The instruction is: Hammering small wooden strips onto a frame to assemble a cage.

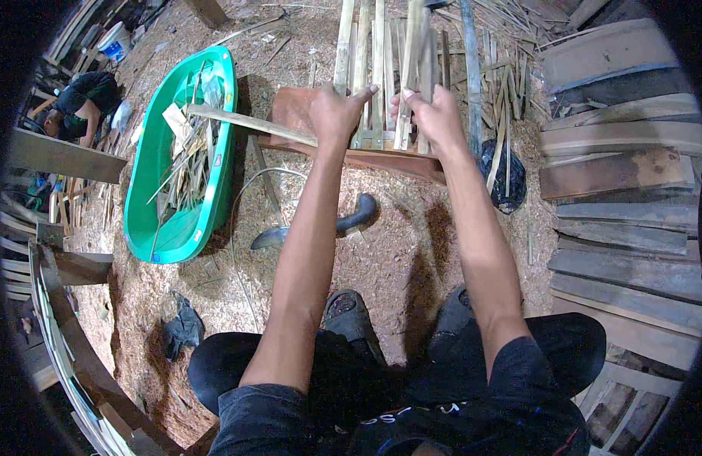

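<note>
My left hand (339,115) is over the left side of a row of narrow wooden strips (378,68). Its thumb is stretched out to the right, apart from the other fingers, which are partly hidden. My right hand (436,118) is closed round upright wooden slats (413,57), which look slightly smeared by motion. Beneath both hands lies a reddish-brown board (294,110), with the strips' near ends by its front edge. A longer strip (252,121) runs from the green tub (224,152) to my left wrist.
Scrap strips fill the tub. On the sawdust floor lie a curved dark tool-like object (356,215), a cable (234,251) and a black plastic bag (509,178). Planks (624,220) are lined up at right. Another person (89,102) crouches at far left, near a white bucket (115,42).
</note>
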A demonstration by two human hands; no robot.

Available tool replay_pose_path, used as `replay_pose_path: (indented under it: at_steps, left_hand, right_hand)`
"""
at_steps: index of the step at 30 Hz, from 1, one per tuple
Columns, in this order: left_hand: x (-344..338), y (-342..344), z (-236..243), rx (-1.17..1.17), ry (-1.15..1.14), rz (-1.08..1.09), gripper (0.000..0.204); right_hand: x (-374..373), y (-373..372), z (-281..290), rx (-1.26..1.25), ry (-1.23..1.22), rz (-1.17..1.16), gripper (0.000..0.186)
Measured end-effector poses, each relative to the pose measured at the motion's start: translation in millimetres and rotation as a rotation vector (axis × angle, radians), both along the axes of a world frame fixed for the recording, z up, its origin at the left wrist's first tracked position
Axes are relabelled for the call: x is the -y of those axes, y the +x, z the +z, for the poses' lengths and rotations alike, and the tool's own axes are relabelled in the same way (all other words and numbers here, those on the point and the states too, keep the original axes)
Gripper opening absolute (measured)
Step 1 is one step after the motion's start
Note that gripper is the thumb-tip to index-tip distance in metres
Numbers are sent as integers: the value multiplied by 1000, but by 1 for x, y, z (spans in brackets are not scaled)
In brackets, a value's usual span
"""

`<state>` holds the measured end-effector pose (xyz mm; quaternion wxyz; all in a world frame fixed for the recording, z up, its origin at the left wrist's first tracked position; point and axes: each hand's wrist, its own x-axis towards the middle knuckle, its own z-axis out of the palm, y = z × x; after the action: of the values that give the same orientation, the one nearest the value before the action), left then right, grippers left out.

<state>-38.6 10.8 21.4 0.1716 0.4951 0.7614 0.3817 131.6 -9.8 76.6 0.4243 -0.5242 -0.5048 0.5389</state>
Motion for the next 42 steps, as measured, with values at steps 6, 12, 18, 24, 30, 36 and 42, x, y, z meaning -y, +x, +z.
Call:
replay_pose_path:
  at_steps: [6, 12, 18, 24, 30, 36, 42]
  left_hand:
    - [-10, -3, 2, 42, -71, -37, 79]
    - [-9, 5, 5, -31, -71, -9, 76]
    - [-11, -3, 8, -8, -84, -28, 76]
    - [-5, 1, 4, -7, -114, -27, 78]
    - [1, 1, 3, 3, -51, -14, 77]
    - [6, 2, 14, -5, -96, -17, 80]
    - [-1, 2, 12, -115, -105, -4, 81]
  right_hand:
    - [11, 1, -30, -155, 461, -10, 16]
    - [-21, 3, -34, -122, 347, -11, 15]
    - [-5, -5, -17, 38, 250, -90, 16]
    - [-11, 1, -29, -74, 337, -7, 22]
    - [-19, -3, -41, -180, -20, -31, 18]
    - [-8, -2, -28, -256, -101, -78, 15]
    - [1, -30, -28, -36, 137, -116, 11]
